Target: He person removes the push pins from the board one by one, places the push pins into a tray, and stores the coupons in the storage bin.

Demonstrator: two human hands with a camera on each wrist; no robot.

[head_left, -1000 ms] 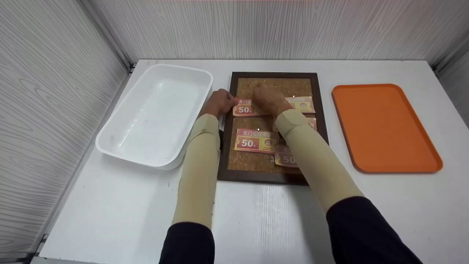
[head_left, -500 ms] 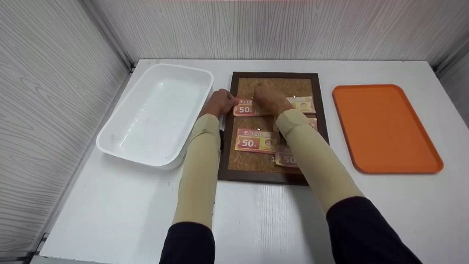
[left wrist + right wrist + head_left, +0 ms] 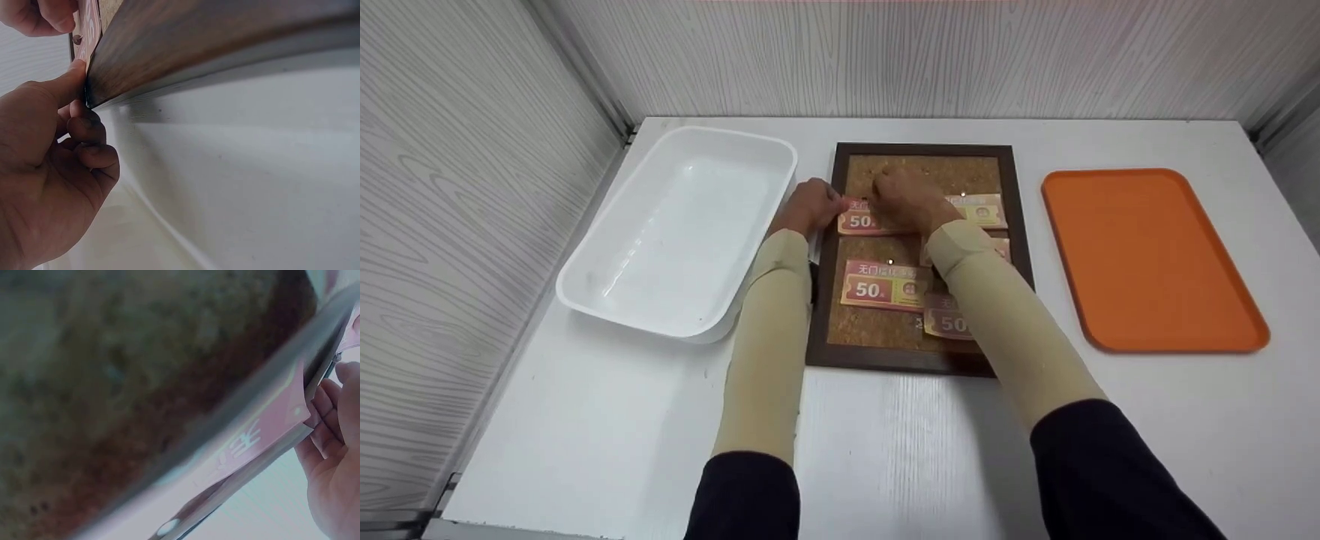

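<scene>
A dark-framed cork board (image 3: 911, 360) lies on the white table with several red and yellow 50 coupons on it. My left hand (image 3: 810, 204) is at the frame's left side; its thumb presses the left end of the upper-left coupon (image 3: 857, 222) while its other fingers curl against the frame edge, seen in the left wrist view. My right hand (image 3: 911, 196) is over the right part of that coupon with curled fingers. A small round dark spot (image 3: 77, 39) sits on the coupon close to a right fingertip; whether the right fingers pinch anything is hidden.
A white basin (image 3: 675, 232) stands left of the board. An orange tray (image 3: 1155, 262) lies to the right. Other coupons, such as the lower-left coupon (image 3: 883, 289), are on the cork, with small shiny pins at the top of some. Grey wood-grain walls (image 3: 930, 60) stand around.
My right hand has shifted slightly left on the upper-left coupon, covering the shiny point that showed beside it half a second ago. My left hand stays in place.
</scene>
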